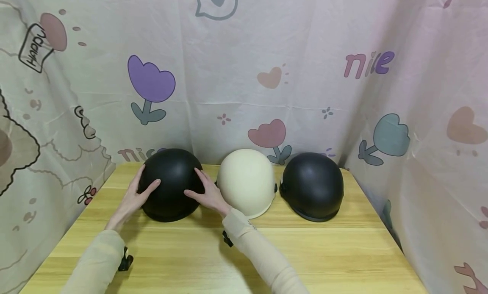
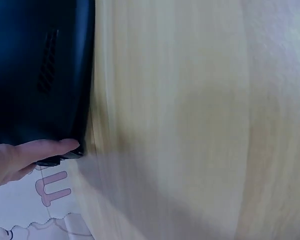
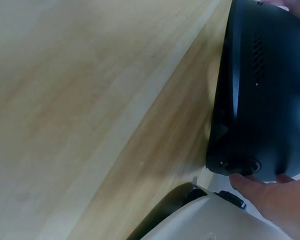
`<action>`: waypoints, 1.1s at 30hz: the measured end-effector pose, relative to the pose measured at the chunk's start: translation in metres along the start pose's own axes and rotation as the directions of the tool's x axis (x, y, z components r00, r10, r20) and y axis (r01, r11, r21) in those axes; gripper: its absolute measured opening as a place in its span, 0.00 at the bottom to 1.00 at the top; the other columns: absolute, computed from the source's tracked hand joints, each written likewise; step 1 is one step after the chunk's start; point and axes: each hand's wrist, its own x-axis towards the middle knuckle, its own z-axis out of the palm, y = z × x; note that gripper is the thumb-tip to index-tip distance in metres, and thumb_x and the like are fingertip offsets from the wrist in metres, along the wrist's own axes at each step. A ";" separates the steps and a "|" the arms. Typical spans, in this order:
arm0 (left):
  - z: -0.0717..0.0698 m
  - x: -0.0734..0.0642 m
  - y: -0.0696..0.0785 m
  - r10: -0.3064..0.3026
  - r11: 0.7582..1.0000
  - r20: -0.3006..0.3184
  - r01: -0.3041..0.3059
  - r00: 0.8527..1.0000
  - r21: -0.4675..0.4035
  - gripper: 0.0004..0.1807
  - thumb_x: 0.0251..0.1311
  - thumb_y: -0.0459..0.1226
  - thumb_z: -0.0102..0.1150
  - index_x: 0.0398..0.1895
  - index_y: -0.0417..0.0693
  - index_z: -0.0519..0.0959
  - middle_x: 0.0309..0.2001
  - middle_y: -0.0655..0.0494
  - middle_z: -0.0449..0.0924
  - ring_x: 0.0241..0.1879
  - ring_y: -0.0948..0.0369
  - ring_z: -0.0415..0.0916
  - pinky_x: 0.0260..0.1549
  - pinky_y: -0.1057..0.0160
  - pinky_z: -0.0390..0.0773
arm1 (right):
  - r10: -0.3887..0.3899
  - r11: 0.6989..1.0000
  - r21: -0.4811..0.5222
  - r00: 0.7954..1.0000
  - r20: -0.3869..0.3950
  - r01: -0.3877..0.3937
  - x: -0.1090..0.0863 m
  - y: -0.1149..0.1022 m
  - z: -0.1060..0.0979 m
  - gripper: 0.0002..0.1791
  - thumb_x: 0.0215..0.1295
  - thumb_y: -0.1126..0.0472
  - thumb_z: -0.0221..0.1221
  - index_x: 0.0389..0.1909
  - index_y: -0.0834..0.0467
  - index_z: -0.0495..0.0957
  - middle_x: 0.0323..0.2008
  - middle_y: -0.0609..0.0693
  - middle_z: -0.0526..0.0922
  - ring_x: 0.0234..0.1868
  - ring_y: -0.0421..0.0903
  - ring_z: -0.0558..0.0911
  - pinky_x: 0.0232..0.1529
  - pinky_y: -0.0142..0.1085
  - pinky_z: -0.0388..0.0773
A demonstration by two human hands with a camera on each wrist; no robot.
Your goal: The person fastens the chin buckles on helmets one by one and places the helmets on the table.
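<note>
Both hands hold a black helmet [image 1: 171, 179] at the left of the wooden table. My left hand [image 1: 133, 199] grips its left side, thumb spread across the front and the other fingers partly hidden behind the shell. Opposite it, my right hand [image 1: 211, 195] holds the right side, its thumb pointing inward over the front. In the right wrist view, fingertips [image 3: 242, 182] lie right at a round dark knob [image 3: 242, 166] on the helmet's side. A slotted vent [image 2: 48, 61] shows near the lower edge in the left wrist view.
A cream helmet [image 1: 247, 181] stands close beside the right hand and forearm. Further right is another black helmet [image 1: 312, 186]. Behind the wooden table [image 1: 183, 260] hangs a printed curtain [image 1: 228, 73], which also runs along both sides.
</note>
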 end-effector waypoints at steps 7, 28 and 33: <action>0.004 -0.002 0.002 -0.003 1.000 -0.043 0.003 0.999 0.011 0.51 0.68 0.58 0.55 0.81 0.71 0.30 0.83 0.47 0.27 0.80 0.34 0.30 0.68 0.22 0.43 | 0.008 1.000 -0.002 1.000 0.000 -0.008 -0.001 0.000 0.001 0.46 0.67 0.37 0.58 0.80 0.32 0.43 0.82 0.50 0.47 0.80 0.56 0.57 0.75 0.62 0.59; -0.008 -0.011 0.012 -0.018 0.988 -0.071 0.029 0.997 0.153 0.52 0.67 0.62 0.52 0.83 0.64 0.33 0.81 0.37 0.24 0.74 0.23 0.25 0.60 0.19 0.39 | 0.017 0.997 0.070 0.998 -0.061 -0.013 -0.005 -0.008 0.006 0.50 0.67 0.31 0.55 0.81 0.39 0.40 0.82 0.47 0.46 0.82 0.55 0.52 0.80 0.60 0.44; -0.009 -0.015 0.012 -0.078 0.985 -0.068 0.088 0.995 0.151 0.51 0.67 0.65 0.48 0.82 0.67 0.33 0.79 0.35 0.17 0.71 0.19 0.22 0.56 0.17 0.45 | 0.024 0.999 0.050 0.999 -0.045 -0.022 -0.005 -0.008 0.005 0.49 0.66 0.26 0.50 0.81 0.33 0.37 0.83 0.47 0.44 0.81 0.58 0.51 0.80 0.59 0.44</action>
